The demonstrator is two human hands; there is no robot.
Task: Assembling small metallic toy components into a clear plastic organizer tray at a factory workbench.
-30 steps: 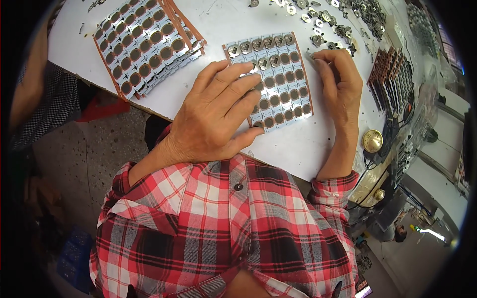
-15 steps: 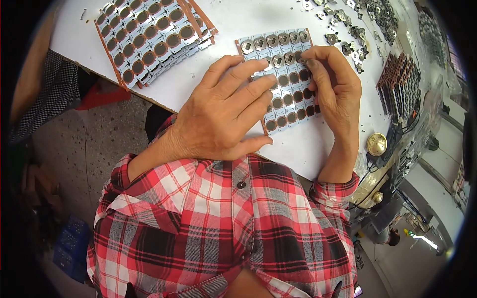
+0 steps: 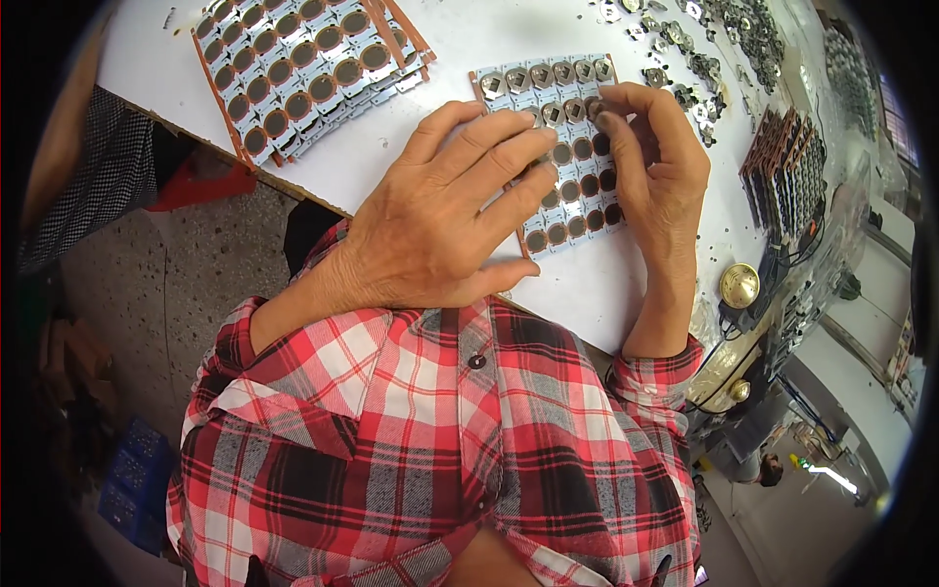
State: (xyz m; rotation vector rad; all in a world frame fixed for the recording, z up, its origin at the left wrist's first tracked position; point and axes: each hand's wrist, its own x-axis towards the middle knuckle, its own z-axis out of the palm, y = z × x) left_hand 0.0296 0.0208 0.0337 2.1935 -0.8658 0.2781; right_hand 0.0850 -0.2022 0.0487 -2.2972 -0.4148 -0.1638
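A light-blue circuit-board panel [image 3: 579, 168] with brown edge strips and rows of dark round pads lies on the white table in front of me. Shiny metal battery clips [image 3: 541, 76] sit along its far row and on part of the second row. My left hand [image 3: 445, 201] rests across the panel's left side, fingers spread, hiding some pads. At the right end of the second row, my right hand [image 3: 653, 161] has thumb and index finger closed on a small metal battery clip [image 3: 593, 108], partly covered by the fingertips.
Similar panels [image 3: 303, 73] are stacked at the far left. Loose metal clips [image 3: 706, 67] are scattered at the far right. Another panel stack [image 3: 782, 161] stands to the right, near a brass-coloured dome [image 3: 739, 285] and cables. A person's checked garment [image 3: 93, 191] shows beyond the table's left edge.
My left hand has slid slightly right over the panel. The right thumb and index finger remain at the end of the second row. The whole view has shifted a little.
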